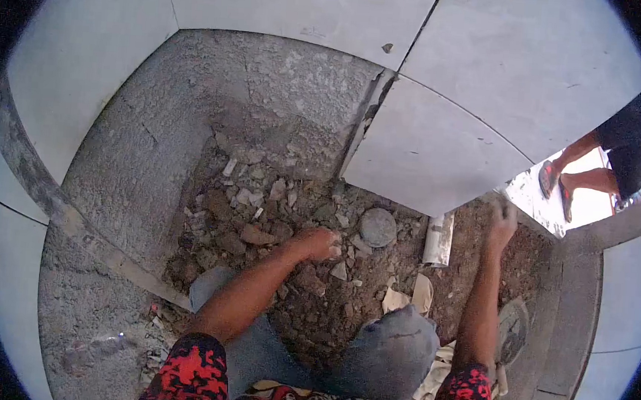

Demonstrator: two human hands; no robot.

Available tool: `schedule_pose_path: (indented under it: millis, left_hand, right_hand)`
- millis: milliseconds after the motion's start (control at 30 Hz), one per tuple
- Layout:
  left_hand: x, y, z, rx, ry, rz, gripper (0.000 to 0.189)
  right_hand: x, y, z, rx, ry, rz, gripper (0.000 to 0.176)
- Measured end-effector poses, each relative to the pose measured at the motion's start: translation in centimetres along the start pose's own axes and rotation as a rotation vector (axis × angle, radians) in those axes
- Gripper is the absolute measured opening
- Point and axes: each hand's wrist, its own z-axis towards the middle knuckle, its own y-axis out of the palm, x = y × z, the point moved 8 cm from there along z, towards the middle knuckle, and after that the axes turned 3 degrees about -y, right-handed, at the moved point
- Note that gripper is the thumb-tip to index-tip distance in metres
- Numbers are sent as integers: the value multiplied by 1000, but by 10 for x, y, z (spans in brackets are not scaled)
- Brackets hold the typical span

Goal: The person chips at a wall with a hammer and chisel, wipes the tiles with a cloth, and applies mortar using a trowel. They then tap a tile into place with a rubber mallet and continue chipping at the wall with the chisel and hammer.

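My left hand (320,243) is low over the broken rubble (249,210), its fingers curled in; whatever they may hold is hidden. Beside it lies a round grey disc (378,227), set among the stones. My right hand (502,224) is raised near the lower right edge of a large pale wall tile (428,148), its fingers blurred by motion. Between my two hands a short white pipe (438,240) stands out from under the tile's bottom edge.
Bare rough cement (155,121) shows left of the tile. Torn cardboard (421,295) lies by my knee, and a round grey lid (512,332) leans at the right by a concrete ledge (578,292). Another person's legs (590,174) show through the opening at right.
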Motion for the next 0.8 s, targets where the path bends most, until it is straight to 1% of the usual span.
schedule_pose_path:
  millis: [33, 100, 133, 167, 200, 233, 267, 300, 333, 367, 433, 467, 500, 533, 567, 633, 667, 700, 733, 767, 800]
  left_hand:
    - [1, -6, -3, -36, -14, -60, 44]
    - [-3, -3, -5, -82, -20, -112, 44]
    - [-8, -1, 0, -64, 4, -62, 42]
    - [-7, 1, 5, -58, 48, -1, 42]
    - [-6, -3, 5, 10, 77, -48, 42]
    - [-4, -5, 4, 54, 131, -96, 43]
    - [-6, -6, 3, -29, 36, -177, 44]
    - [6, -19, -5, 20, 67, -158, 42]
    - [17, -22, -4, -39, 97, -86, 34]
    - [2, -11, 0, -134, -76, -234, 34]
    - [-10, -1, 16, 27, 130, -105, 40]
    - [6, 2, 15, -23, 171, -92, 40]
    - [16, -6, 9, -84, 75, -91, 41]
    - [20, -1, 10, -142, -27, -86, 42]
    - [10, 16, 22, -187, -4, -72, 42]
    - [-29, 49, 52, -208, 46, 55, 45]
    - [-44, 75, 62, -228, 29, 73, 45]
    - [-62, 97, 69, -239, 30, -79, 47]
    - [-74, 94, 69, -225, 23, -230, 48]
    - [-35, 69, 55, -250, -19, -102, 47]
    - [14, 47, 33, -285, -71, 27, 47]
  right_hand:
    - [-5, 6, -21, -7, -85, -111, 26]
    - [5, 30, -75, -197, 19, -63, 21]
    - [-7, 38, -109, -283, -48, 144, 18]
    - [30, 49, -149, -352, 197, -45, 14]
    - [68, 64, -190, -570, 332, 38, 23]
    - [107, 66, -233, -582, 213, -249, 31]
    - [106, 65, -280, -422, 319, 302, 33]
    - [97, 63, -305, -548, 322, 235, 33]
    - [86, 58, -326, -665, 325, 151, 33]
    - [77, 53, -342, -716, 351, 143, 33]
    - [69, 36, -365, -732, 401, 177, 33]
    - [66, 30, -373, -732, 421, 195, 33]
    - [63, 22, -377, -721, 433, 211, 33]
    - [62, 14, -381, -705, 441, 220, 33]
    - [65, 9, -380, -686, 449, 228, 33]
    - [63, -5, -372, -652, 487, 255, 33]
    - [66, -12, -367, -674, 572, 157, 34]
    - [70, -12, -367, -714, 650, 72, 36]
    - [70, -13, -365, -704, 610, 91, 37]
    - [69, -19, -361, -693, 568, 104, 38]
    - [77, -23, -366, -688, 532, 1, 38]
